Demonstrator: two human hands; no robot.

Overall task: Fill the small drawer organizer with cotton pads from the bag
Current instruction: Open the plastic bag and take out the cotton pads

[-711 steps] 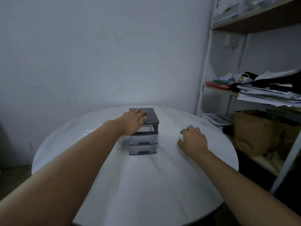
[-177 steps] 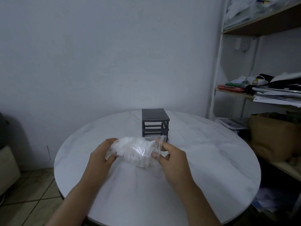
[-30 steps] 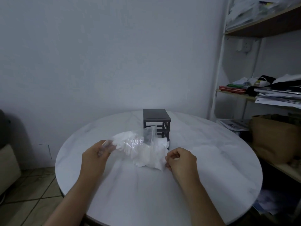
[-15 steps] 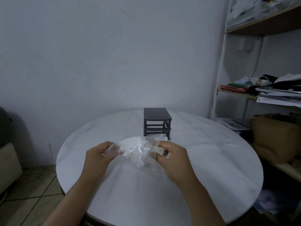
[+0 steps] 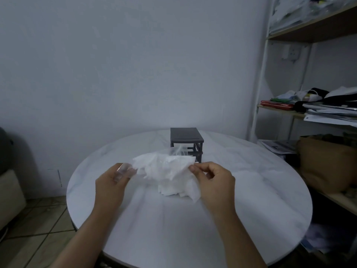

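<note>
A clear plastic bag [image 5: 154,163] with white cotton pads hangs over the middle of the round white table [image 5: 251,190]. My left hand [image 5: 112,182] grips the bag's left end. My right hand [image 5: 212,180] pinches cotton pads at the bag's right side. A heap of cotton pads [image 5: 173,182] spills from the bag onto the table between my hands. The dark grey drawer organizer [image 5: 186,141] stands behind the bag; its frame looks open at the front, with no drawers in it that I can see.
A metal shelf unit [image 5: 309,113] with papers, clothes and a brown paper bag [image 5: 324,161] stands right of the table. A wall is close behind. Tiled floor and a dark seat edge [image 5: 7,171] lie to the left.
My right hand has pulled away to the right, drawing more cotton pads out of the bag onto the table. The left hand keeps hold of the bag's end.
</note>
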